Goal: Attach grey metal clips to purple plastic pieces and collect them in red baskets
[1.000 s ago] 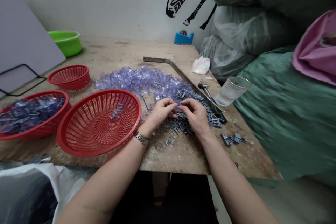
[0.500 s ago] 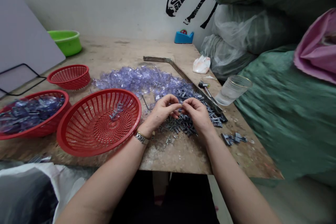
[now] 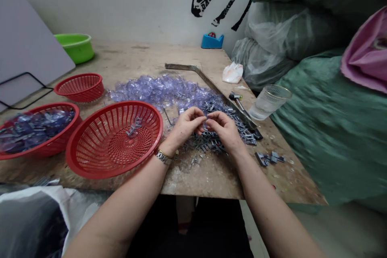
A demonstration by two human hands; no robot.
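Observation:
My left hand (image 3: 189, 125) and my right hand (image 3: 223, 129) meet above the piles, thumbs and fingers pinched, tips almost touching. Whatever lies between the fingertips is too small and covered to make out. Beneath and beyond them spreads a heap of small grey plastic parts (image 3: 246, 131), mixed with tiny metal pieces (image 3: 196, 160). Behind that lies a mound of clear purple-tinted plastic pieces (image 3: 151, 88). To the left of my left hand, a large red basket (image 3: 87, 161) holds a few grey and clear pieces (image 3: 134, 127).
Another red basket (image 3: 65, 143) is full of grey-and-clear pieces; a smaller one (image 3: 81, 94) stands behind. A bent metal bar (image 3: 211, 84) borders the piles. At right are a glass (image 3: 267, 105), a small hammer (image 3: 238, 102) and grey blocks (image 3: 269, 158). Green sacks (image 3: 326, 129) crowd the table's right edge.
My hands have shifted very slightly, with the fingertips a little further left. They stay pinched close together. The baskets and piles look the same.

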